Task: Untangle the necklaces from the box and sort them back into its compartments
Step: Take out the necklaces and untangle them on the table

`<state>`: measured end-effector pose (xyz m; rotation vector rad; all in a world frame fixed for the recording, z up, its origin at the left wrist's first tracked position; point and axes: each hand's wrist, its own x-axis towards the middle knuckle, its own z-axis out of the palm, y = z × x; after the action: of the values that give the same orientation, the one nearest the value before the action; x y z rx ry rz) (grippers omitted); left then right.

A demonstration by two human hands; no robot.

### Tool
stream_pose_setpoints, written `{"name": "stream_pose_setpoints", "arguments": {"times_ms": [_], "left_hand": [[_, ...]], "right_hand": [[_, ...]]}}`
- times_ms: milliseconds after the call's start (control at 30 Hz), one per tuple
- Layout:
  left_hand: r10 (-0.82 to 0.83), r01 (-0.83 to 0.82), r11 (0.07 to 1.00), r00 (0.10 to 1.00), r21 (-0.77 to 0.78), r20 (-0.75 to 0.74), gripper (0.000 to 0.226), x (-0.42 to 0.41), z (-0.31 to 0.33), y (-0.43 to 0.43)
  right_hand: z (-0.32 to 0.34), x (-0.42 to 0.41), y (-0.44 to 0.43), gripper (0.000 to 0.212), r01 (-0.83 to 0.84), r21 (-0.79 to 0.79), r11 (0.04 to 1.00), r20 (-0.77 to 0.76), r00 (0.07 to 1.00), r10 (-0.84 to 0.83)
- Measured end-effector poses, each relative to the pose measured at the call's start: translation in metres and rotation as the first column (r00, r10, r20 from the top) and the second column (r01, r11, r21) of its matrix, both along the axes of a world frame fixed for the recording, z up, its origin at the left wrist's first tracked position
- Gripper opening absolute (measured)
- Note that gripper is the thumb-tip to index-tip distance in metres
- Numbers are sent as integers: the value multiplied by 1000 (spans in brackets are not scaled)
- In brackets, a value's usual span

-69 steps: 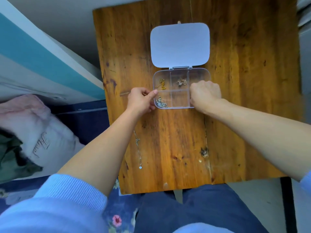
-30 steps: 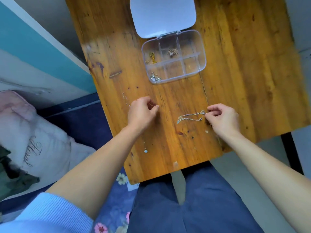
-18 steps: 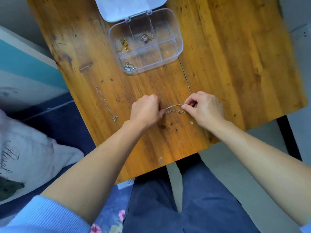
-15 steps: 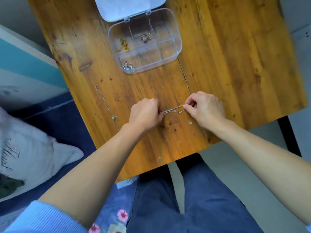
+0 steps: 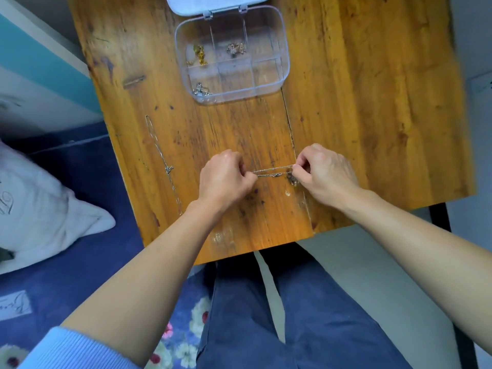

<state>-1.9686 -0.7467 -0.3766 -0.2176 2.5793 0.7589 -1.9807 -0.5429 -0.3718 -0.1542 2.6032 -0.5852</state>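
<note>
The table (image 5: 372, 102) before me is worn orange-brown wood, scratched and dark-spotted, with a black leg (image 5: 439, 217) under its near right corner. To my left runs a wall (image 5: 40, 57) banded teal and white. Below it lies dark blue flowered fabric (image 5: 80, 262) with a white pillow (image 5: 34, 203) on it. The floor (image 5: 354, 254) on my right is pale grey.

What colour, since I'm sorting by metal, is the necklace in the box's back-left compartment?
The necklace is gold; head view.
</note>
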Motion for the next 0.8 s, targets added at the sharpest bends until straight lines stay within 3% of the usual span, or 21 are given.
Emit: {"name": "stream_pose_setpoints", "arguments": {"times_ms": [67,133,200,367,467,533,600,800], "left_hand": [[251,-253,935,967,248,43,9,-1,6,-2],[439,-457,780,886,427,148,9,-4,10,-3],[522,-579,597,806,555,279,9,-7,12,-3],[437,-714,304,693,631,574,22,-19,16,-6],[301,-768,154,636,622,711,20,-21,20,-6],[235,-782,101,620,615,749,17,-23,22,-9],[242,-763,148,645,629,725,13,-23,21,-16],[380,-558,640,828,529,413,23,-22,17,-31]], "right_hand": [[2,-3,3,12,155,-150,976,59,987,-148],[2,-7,6,7,358,-267,895,182,931,-318],[3,-9,6,9,510,-338,791,345,849,-400],[7,-19,7,22,735,-389,556,670,640,-376],[8,-24,7,24,805,-377,457,762,550,-340],[9,-24,8,23,827,-362,431,779,522,-347],[9,-23,10,19,833,-349,429,773,515,-370],[8,-18,6,24,801,-345,489,720,560,-410]]}}
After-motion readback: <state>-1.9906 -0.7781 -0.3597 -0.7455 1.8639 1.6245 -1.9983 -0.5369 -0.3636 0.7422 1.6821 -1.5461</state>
